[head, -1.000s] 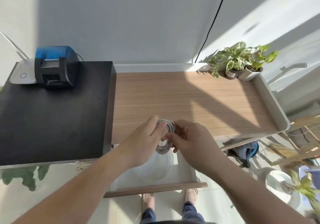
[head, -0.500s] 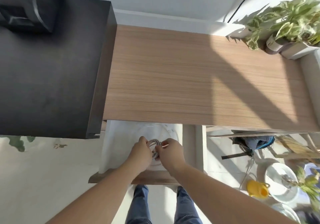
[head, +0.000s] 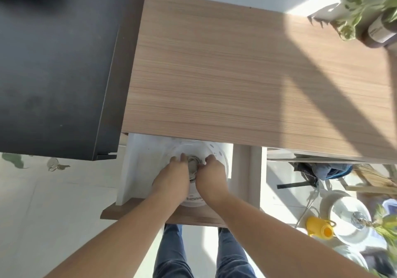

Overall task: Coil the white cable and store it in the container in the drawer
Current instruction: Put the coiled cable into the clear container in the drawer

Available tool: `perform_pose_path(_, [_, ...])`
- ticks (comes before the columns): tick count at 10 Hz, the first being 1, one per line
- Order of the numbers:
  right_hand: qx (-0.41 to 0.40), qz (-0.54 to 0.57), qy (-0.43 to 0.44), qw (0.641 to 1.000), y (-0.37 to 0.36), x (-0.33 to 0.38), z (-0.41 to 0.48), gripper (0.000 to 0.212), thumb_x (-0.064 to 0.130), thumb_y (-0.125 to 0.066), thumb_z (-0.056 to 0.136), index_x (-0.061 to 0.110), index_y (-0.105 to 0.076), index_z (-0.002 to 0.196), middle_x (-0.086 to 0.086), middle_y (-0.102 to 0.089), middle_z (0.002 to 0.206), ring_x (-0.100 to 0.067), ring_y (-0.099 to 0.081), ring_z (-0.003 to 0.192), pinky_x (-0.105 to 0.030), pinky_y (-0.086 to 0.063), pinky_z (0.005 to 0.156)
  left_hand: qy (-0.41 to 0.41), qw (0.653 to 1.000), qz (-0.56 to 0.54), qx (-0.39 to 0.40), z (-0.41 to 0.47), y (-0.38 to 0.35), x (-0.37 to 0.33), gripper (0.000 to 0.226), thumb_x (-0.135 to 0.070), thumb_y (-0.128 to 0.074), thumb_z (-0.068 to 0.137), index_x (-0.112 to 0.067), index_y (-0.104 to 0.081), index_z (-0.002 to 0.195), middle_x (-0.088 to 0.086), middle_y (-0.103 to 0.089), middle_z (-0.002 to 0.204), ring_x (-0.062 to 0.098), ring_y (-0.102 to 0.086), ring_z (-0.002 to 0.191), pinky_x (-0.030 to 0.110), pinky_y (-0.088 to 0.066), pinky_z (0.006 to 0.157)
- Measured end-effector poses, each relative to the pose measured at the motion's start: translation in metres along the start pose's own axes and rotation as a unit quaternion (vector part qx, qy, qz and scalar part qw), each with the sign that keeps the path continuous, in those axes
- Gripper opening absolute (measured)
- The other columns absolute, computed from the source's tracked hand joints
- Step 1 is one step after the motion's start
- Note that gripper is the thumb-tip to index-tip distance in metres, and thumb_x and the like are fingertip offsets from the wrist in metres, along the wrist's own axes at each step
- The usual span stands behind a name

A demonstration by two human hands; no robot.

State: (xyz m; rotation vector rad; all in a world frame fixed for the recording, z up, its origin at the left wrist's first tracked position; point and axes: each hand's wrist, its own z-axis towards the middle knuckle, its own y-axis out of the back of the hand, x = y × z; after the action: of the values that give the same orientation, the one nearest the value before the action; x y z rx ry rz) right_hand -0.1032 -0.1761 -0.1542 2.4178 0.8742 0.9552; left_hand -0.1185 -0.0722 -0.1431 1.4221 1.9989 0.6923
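Cable axis: coiled white cable (head: pixel 192 169) bunched into a small ring, longer from far to near, its open face seemingly upward; end directions impossible to tell.
Left grip: left hand (head: pixel 171 181) curled against the coil's left side, fingertips (head: pixel 182 156) at its far-left edge, pinching it.
Right grip: right hand (head: pixel 211 178) closed on the coil's right side, fingertips (head: pixel 208 159) bent in toward the ring.
Cable versus hands: squeezed between both hands, mostly hidden, only a narrow strip showing in the gap.
Container: clear round container (head: pixel 220 156), coil and both hands inside its rim; contact with its bottom not discernible.
Drawer: white open drawer (head: pixel 137 161) with a wooden front, container filling its right part, close to the front edge.
Surroundings: wooden desktop (head: pixel 236 80) overhanging the drawer's far end; black cabinet (head: pixel 55 63) to the left.
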Motion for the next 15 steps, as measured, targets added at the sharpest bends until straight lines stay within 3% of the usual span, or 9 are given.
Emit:
perform_pose_path(4, [-0.104,0.059,0.118,0.986,0.077,-0.026,0.007,0.011,0.014,-0.044,0.097,0.015,-0.052,0.089,-0.001,-0.056,0.077,-0.016,-0.048,0.066,-0.031,-0.039,0.062,0.012,0.943,-0.272,-0.192,-0.022,0.029,0.048,0.031,-0.015,-0.045,0.103,-0.011,-0.055,0.132,0.011,-0.055,0.13,0.026,-0.058,0.112,0.037,-0.047,0.096])
perform_pose_path(7, [-0.012,0.411,-0.079,0.908,0.063,-0.016,0.075,0.038,-0.008,-0.042,0.101,-0.012,-0.046,0.138,-0.029,-0.05,0.143,-0.022,-0.063,0.107,-0.032,-0.052,0.098,0.042,0.925,-0.37,-0.08,0.01,0.033,0.052,0.044,-0.019,-0.047,0.104,-0.02,-0.046,0.148,0.005,-0.055,0.138,0.014,-0.053,0.109,0.027,-0.038,0.094])
perform_pose_path(8, [-0.048,0.16,-0.063,0.984,0.069,-0.011,0.077,0.043,0.016,-0.035,0.105,0.012,-0.039,0.148,-0.013,-0.038,0.156,-0.023,-0.043,0.137,-0.034,-0.034,0.112,0.053,0.918,-0.387,-0.063,0.014,0.029,0.051,0.042,-0.019,-0.046,0.105,-0.017,-0.048,0.147,0.004,-0.056,0.136,0.016,-0.054,0.107,0.026,-0.038,0.09])
perform_pose_path(9, [0.042,0.42,-0.09,0.902,0.069,-0.01,0.08,0.065,0.02,-0.049,0.092,0.001,-0.029,0.151,-0.011,-0.048,0.142,0.001,-0.067,0.1,-0.034,-0.035,0.114,0.055,0.912,-0.401,-0.06,0.015,0.026,0.051,0.042,-0.022,-0.048,0.104,-0.02,-0.048,0.146,0.003,-0.056,0.137,0.02,-0.059,0.112,0.027,-0.042,0.091])
perform_pose_path(10, [0.053,0.454,-0.065,0.887,0.064,-0.015,0.085,0.031,0.002,-0.052,0.077,0.005,-0.055,0.108,0.001,-0.052,0.098,-0.008,-0.059,0.082,-0.032,-0.049,0.099,0.039,0.906,-0.418,-0.058,0.016,0.03,0.05,0.042,-0.025,-0.05,0.103,-0.027,-0.049,0.145,-0.005,-0.056,0.129,0.017,-0.06,0.111,0.019,-0.044,0.077])
perform_pose_path(11, [0.071,0.278,0.01,0.958,0.059,-0.009,0.084,0.026,-0.002,-0.057,0.091,0.021,-0.056,0.079,0.004,-0.056,0.083,-0.014,-0.055,0.081,-0.027,-0.049,0.08,0.049,0.872,-0.484,-0.052,0.021,0.034,0.048,0.025,-0.024,-0.05,0.103,-0.031,-0.063,0.123,-0.008,-0.062,0.121,0.016,-0.059,0.11,0.029,-0.051,0.095])
perform_pose_path(12, [0.107,0.281,0.05,0.952,0.057,-0.005,0.081,0.019,0.016,-0.071,0.082,0.007,-0.069,0.099,-0.012,-0.072,0.102,-0.024,-0.067,0.093,-0.042,-0.056,0.089,0.124,0.77,-0.625,-0.036,0.026,0.039,0.047,0.022,-0.017,-0.05,0.1,-0.022,-0.07,0.105,-0.004,-0.071,0.109,0.022,-0.062,0.117,0.046,-0.042,0.11])
perform_pose_path(13, [0.096,0.259,0.001,0.961,0.053,-0.018,0.086,0.008,0.013,-0.059,0.085,0.016,-0.062,0.079,-0.004,-0.061,0.08,-0.019,-0.054,0.074,-0.041,-0.051,0.078,0.168,0.686,-0.707,-0.04,0.034,0.041,0.052,0.032,-0.025,-0.05,0.099,-0.008,-0.067,0.121,0.005,-0.072,0.113,0.023,-0.064,0.113,0.038,-0.044,0.1])
perform_pose_path(15, [0.077,0.344,0.018,0.936,0.071,-0.015,0.05,0.042,-0.009,-0.046,0.093,0.028,-0.06,0.08,0.021,-0.062,0.07,-0.002,-0.048,0.071,-0.021,-0.034,0.072,0.125,0.708,-0.691,-0.078,0.032,0.041,0.062,0.011,-0.025,-0.06,0.097,-0.017,-0.064,0.092,0.004,-0.065,0.086,0.016,-0.051,0.067,0.028,-0.033,0.061])
